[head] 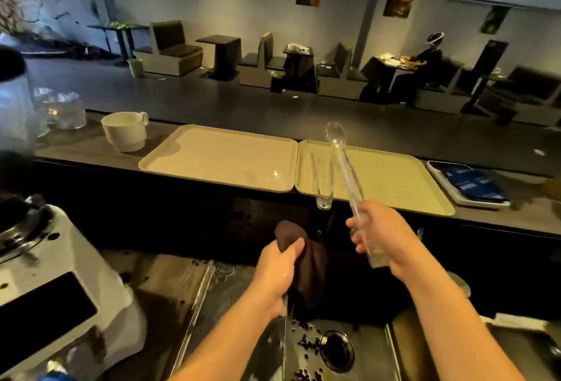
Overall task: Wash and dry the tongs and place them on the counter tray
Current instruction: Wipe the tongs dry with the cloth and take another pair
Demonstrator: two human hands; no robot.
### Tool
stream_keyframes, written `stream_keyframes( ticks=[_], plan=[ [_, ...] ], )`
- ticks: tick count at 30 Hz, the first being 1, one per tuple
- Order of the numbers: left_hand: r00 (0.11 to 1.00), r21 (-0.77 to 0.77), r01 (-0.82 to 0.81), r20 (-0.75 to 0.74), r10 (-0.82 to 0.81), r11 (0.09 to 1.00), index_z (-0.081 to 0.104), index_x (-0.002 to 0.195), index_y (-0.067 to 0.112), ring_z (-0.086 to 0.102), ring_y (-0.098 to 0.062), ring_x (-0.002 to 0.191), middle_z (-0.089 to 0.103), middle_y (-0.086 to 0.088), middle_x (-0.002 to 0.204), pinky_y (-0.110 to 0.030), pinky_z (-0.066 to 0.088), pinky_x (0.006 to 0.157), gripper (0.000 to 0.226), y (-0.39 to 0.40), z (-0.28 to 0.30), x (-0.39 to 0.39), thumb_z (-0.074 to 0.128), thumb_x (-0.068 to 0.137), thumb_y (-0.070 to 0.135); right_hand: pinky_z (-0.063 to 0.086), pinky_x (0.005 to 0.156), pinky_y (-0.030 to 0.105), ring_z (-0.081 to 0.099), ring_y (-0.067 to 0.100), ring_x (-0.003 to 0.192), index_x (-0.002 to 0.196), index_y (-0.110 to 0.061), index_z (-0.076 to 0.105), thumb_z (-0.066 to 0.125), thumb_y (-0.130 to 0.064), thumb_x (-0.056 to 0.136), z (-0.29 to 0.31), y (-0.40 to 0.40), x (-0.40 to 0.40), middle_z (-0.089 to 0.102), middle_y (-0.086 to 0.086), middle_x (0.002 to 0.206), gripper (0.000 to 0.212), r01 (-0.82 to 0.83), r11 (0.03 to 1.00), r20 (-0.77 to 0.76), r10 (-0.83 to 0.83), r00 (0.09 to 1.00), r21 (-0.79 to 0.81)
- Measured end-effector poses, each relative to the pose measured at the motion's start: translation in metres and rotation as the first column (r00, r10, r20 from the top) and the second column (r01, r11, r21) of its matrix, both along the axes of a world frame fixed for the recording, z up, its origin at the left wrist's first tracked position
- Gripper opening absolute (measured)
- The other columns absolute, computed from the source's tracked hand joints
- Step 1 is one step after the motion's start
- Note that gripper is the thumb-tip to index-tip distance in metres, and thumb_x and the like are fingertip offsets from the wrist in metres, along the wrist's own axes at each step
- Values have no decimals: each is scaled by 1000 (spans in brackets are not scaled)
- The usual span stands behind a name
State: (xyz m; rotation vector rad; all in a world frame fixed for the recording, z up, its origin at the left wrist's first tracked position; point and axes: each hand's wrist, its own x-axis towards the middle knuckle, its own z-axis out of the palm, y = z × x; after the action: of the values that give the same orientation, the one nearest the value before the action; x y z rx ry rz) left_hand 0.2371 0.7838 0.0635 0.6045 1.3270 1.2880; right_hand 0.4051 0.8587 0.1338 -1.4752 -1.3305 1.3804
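My right hand (379,232) grips the lower end of clear plastic tongs (346,168), whose spoon-shaped tips point up and away over the right beige tray (394,180). Another clear pair of tongs (321,180) lies on that tray's left side, its end hanging over the front rim. My left hand (282,268) holds a dark brown cloth (306,265) above the sink. The cloth and the held tongs are apart.
A second beige tray (218,162) lies to the left, with a white cup (124,130) and a glass jug (60,107) beyond it. A white grinder (54,283) stands at the left. The steel sink (303,344) holds scattered coffee beans round its drain (337,350). A dark box (467,183) sits at the right.
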Motion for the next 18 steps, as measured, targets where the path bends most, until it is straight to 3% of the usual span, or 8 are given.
stream_keyframes(
  ticks=[2,5,8,11,18],
  plan=[
    [1000,5,31,-3,-31,1000,68,113,18,73,-22,96,76,-7,105,-37,59,86,20,3,0,3,58,98,28,40,56,37,51,25,59,83,-12,57,53,-41,87,7,20,10,54,9,72,30,4,993,358,-46,932,119],
    [998,4,58,-5,-58,998,67,115,16,72,-24,99,75,-8,107,-43,57,93,22,5,-4,5,58,98,27,41,66,37,55,33,86,90,-4,54,48,-37,96,6,53,14,47,10,90,35,-80,990,753,-33,657,114],
    [997,-5,73,-28,-73,997,67,116,17,71,-23,99,75,-7,107,-40,57,91,23,7,-10,4,58,98,28,34,54,35,44,33,104,78,-3,50,44,-38,97,-5,82,7,50,19,104,40,-57,998,833,4,553,34],
    [998,-23,58,-29,-58,998,67,116,18,71,-22,98,75,-6,106,-36,58,86,23,11,-18,-1,59,97,28,40,69,34,44,35,113,99,-4,59,50,-44,92,-15,101,-6,46,22,125,42,-6,996,865,-78,495,93],
    [1000,-15,20,-11,-20,1000,67,114,15,72,-24,98,75,-9,107,-38,59,87,21,22,-21,-9,60,97,26,42,77,36,48,36,114,116,-4,60,60,-47,86,-17,123,-22,40,18,130,52,54,987,832,-157,532,152]
  ],
)
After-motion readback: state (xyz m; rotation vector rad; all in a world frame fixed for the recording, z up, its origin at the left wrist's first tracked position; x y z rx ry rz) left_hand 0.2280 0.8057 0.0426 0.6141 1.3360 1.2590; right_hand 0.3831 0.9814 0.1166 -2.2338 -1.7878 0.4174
